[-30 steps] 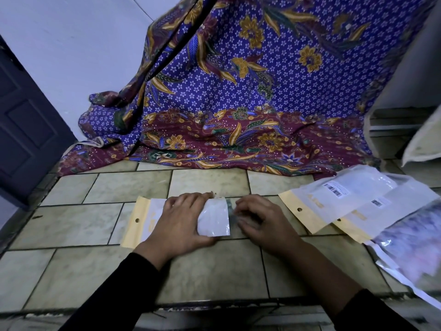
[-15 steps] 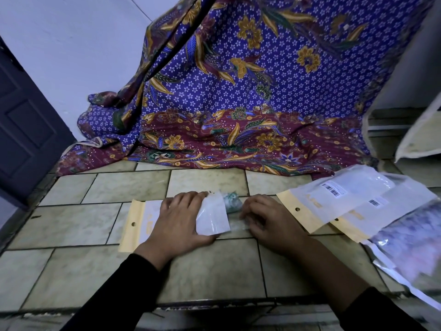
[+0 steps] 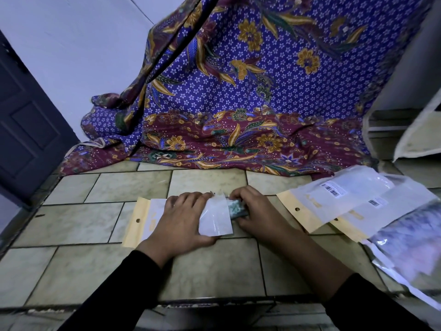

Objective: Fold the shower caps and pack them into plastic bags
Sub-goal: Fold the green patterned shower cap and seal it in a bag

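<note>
A white plastic bag (image 3: 216, 217) with a yellow header strip lies flat on the tiled counter (image 3: 100, 216), its open mouth facing right. My left hand (image 3: 180, 222) lies on the bag's middle, thumb under the near edge, gripping it. A folded greenish shower cap (image 3: 236, 207) sits at the bag's mouth, partly inside. My right hand (image 3: 256, 213) has its fingers curled round the cap's right end.
Two more white bags (image 3: 334, 199) with yellow headers and barcode labels lie overlapped at the right. A larger clear packet (image 3: 410, 249) lies beyond them at the counter's right edge. A purple and maroon floral cloth (image 3: 238, 103) drapes across the back. The counter's front edge runs just below my wrists.
My right hand has moved left with the folded shower cap, bringing it up to and partly into the bag's mouth. My left hand stays on the bag.
</note>
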